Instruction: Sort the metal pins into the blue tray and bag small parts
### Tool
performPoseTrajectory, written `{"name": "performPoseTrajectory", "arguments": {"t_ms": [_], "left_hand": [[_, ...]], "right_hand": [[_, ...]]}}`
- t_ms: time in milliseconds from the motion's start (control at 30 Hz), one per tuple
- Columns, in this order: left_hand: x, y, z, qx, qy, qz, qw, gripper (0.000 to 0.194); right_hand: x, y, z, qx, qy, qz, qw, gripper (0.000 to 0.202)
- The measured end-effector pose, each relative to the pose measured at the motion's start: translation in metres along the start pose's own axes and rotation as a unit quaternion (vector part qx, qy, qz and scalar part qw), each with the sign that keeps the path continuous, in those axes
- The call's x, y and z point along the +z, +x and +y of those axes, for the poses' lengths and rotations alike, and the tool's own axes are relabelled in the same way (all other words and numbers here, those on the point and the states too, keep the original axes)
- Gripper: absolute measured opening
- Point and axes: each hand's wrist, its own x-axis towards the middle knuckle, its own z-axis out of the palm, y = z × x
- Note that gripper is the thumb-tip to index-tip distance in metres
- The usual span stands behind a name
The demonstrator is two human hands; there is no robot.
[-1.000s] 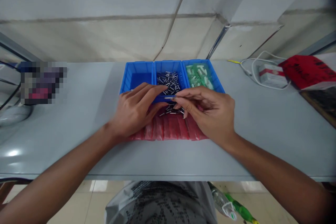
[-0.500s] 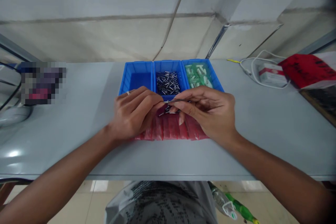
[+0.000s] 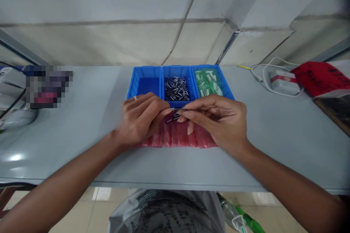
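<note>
metal piece (image 3: 175, 109), maybe two joined, bridges the left hand (image 3: 144, 118) and the right hand (image 3: 222, 120), each pinching an end.

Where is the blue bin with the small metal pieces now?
In the head view, that blue bin stands near the centre, between two other blue bins, just beyond the left hand and right hand.

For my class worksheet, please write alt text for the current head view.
A bare left hand and right hand pinch a thin silvery piece above red plastic packets; three blue plastic bins stand behind on a grey table.
</note>
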Motion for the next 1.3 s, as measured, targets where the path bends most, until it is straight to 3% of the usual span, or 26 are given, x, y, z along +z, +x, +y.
{"name": "performPoseTrajectory", "arguments": {"t_ms": [133,400,533,667,867,1000,1100,1200,1300], "left_hand": [[0.001,-0.002,-0.002,-0.014,-0.007,0.009,1.0,0.018],[0.006,-0.007,-0.006,-0.002,0.023,0.048,0.999,0.011],[0.003,-0.005,-0.005,0.008,0.004,0.037,0.999,0.004],[0.001,-0.005,-0.005,0.018,0.007,0.021,1.0,0.014],[0.003,-0.006,-0.005,0.005,-0.014,0.053,0.998,0.015],[0.003,-0.005,-0.003,0.024,-0.02,0.043,0.999,0.007],[0.002,-0.004,-0.002,-0.014,-0.01,0.056,0.998,0.024],[0.001,-0.004,-0.001,-0.061,0.004,0.076,0.995,0.027],[0.001,-0.005,-0.001,-0.052,0.026,0.059,0.997,0.021]], "right_hand": [[0.001,-0.001,0.0,-0.02,0.004,0.0,1.0,0.016],[0.0,0.0,0.007,-0.043,0.018,0.018,0.999,0.014],[0.0,0.001,0.004,-0.036,-0.001,0.01,0.999,0.012],[0.001,0.001,0.002,-0.028,-0.011,0.014,0.999,0.01],[0.001,0.0,0.002,-0.026,-0.002,0.027,0.999,0.012],[-0.002,0.0,0.005,-0.024,-0.002,0.008,1.0,0.012],[-0.008,0.007,0.01,-0.017,-0.007,0.037,0.999,0.011],[-0.018,0.017,0.014,-0.015,-0.003,0.075,0.997,0.016],[-0.025,0.019,0.015,-0.029,-0.063,0.034,0.997,0.027]]}}
